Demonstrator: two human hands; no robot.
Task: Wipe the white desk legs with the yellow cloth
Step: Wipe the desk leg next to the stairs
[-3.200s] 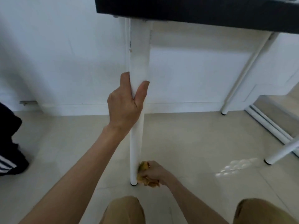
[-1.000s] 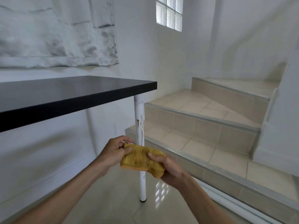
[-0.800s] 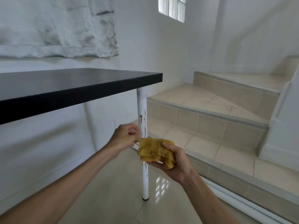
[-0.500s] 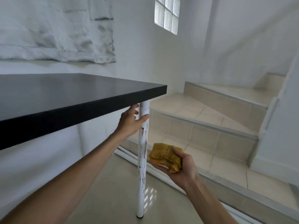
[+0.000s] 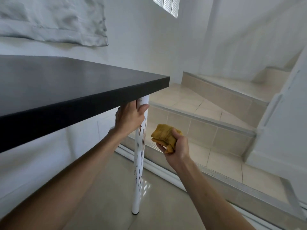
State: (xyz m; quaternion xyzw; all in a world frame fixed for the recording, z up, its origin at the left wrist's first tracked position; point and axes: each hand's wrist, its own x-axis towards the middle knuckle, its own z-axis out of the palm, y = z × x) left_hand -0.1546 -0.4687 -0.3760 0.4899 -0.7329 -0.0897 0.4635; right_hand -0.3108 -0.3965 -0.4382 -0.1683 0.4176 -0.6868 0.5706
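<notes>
A white desk leg [image 5: 138, 171] with brown scratch marks stands under the corner of the black desktop [image 5: 69, 87]. My left hand [image 5: 129, 117] grips the leg near its top, just below the desktop, thumb on the right side. My right hand [image 5: 176, 146] holds the bunched yellow cloth [image 5: 164, 136] in the air, a short way to the right of the leg and apart from it.
Tiled stairs [image 5: 216, 117] rise to the right of the leg. A white pipe [image 5: 159, 170] runs along the floor at the foot of the lowest step. White walls stand behind, and a grey cloth [image 5: 54, 22] hangs above the desk.
My left hand let go of the cloth, rose and gripped the top of the leg. My right hand kept the cloth and stays beside the leg. The view came closer.
</notes>
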